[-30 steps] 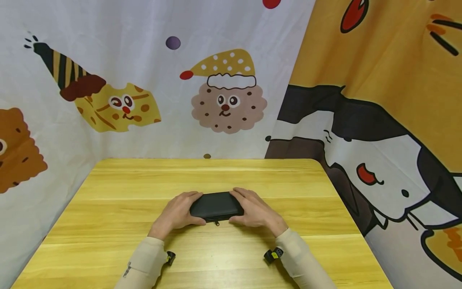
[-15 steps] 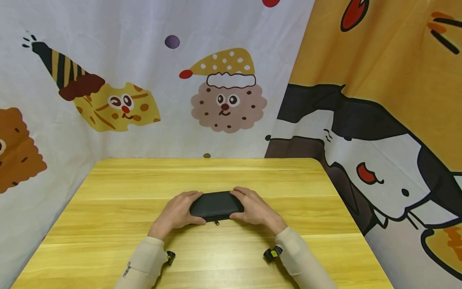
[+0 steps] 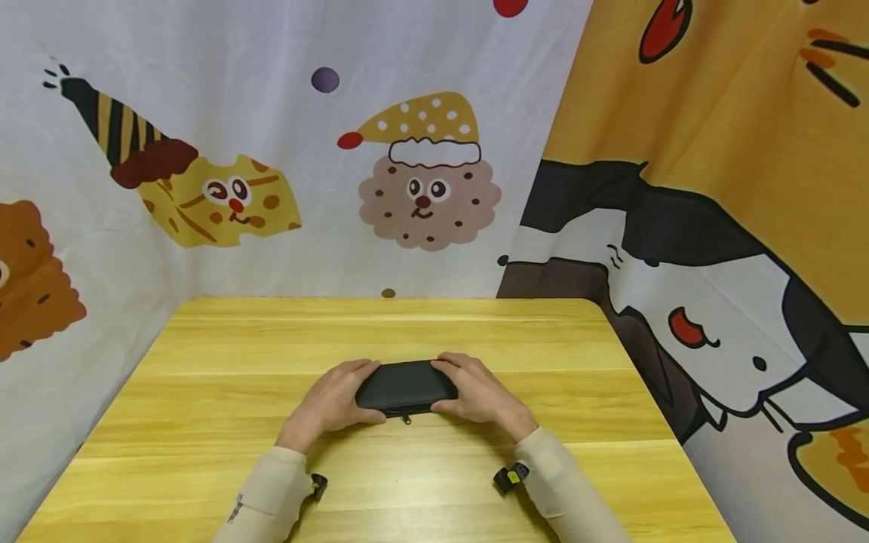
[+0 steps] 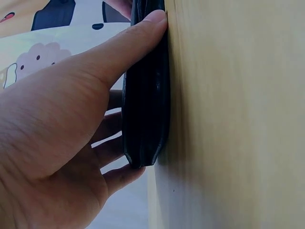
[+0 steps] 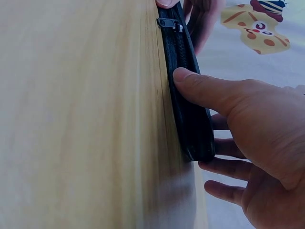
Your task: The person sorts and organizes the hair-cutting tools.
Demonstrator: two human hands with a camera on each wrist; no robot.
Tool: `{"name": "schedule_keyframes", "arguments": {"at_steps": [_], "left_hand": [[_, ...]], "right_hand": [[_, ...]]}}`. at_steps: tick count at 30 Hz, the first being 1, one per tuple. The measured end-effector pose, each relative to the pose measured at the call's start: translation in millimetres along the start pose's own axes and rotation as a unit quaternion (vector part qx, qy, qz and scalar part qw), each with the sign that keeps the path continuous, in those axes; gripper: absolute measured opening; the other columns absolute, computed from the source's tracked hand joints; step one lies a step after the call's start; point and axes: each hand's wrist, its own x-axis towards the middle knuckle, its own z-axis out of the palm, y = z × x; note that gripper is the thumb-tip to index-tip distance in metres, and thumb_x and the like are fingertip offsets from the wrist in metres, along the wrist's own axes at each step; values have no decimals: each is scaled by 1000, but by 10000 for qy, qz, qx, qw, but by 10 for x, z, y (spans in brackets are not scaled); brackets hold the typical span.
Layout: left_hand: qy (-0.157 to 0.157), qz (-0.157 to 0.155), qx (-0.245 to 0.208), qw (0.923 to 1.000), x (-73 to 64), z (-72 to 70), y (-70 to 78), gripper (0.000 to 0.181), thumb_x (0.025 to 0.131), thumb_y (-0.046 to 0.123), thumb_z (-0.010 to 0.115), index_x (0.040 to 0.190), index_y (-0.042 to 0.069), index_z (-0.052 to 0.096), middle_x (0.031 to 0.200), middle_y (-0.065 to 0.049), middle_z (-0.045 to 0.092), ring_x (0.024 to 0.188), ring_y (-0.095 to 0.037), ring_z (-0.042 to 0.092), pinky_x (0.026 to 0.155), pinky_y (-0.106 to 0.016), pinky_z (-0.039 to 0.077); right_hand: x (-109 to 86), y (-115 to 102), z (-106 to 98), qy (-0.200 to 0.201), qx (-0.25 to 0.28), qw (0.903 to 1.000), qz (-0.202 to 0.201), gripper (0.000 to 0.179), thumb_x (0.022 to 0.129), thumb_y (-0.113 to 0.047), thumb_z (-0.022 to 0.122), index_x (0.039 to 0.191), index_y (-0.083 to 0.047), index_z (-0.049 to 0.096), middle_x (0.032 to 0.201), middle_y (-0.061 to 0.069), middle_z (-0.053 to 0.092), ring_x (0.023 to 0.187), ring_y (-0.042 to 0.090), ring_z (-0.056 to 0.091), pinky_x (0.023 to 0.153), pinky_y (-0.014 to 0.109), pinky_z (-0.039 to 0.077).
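A flat black zip case [image 3: 407, 385] lies on the wooden table, its long side facing me. My left hand [image 3: 331, 398] grips its left end, thumb along the near side and fingers on the far side. At the right end my right hand [image 3: 479, 394] holds it the same way. In the right wrist view, a zipper pull [image 5: 167, 23] hangs at the near edge of the case [image 5: 195, 129], between the two thumbs. The left wrist view shows the left thumb [image 4: 155, 19] pressed on the zip side. What the case contains is hidden.
The light wooden table [image 3: 407, 483] stretches out around the case. Behind it and at the sides hang cartoon-printed curtains [image 3: 271, 271]. A small black-and-yellow device [image 3: 511, 477] is worn at the right wrist, another [image 3: 317, 486] at the left.
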Motion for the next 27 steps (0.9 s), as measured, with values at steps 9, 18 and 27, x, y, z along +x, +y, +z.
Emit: {"name": "schedule_keyframes", "arguments": {"at_steps": [9, 18, 27], "left_hand": [[114, 212, 175, 9996, -68, 2, 59, 102, 87, 50, 99, 166, 3, 55, 168, -24, 57, 153, -48, 58, 125, -64, 52], [662, 415, 81, 9969, -158, 17, 253, 85, 91, 45, 96, 159, 6, 64, 161, -18, 64, 146, -42, 66, 120, -61, 57], [1398, 576, 397, 9877, -187, 72, 478, 56, 94, 45, 94, 135, 11, 77, 135, -11, 78, 122, -36, 77, 104, -56, 67]], "right_hand": [[-8, 0, 12, -59, 0, 9999, 101, 84, 99, -50, 89, 166, -12, 57, 172, 19, 53, 156, 41, 57, 128, 57, 52], [-22, 6, 28, -74, 59, 9999, 125, 83, 99, -49, 88, 166, -12, 57, 172, 17, 53, 156, 40, 57, 127, 56, 53], [-13, 6, 20, -56, 76, 9999, 113, 83, 99, -49, 88, 166, -12, 57, 172, 18, 53, 156, 41, 57, 127, 57, 53]]}}
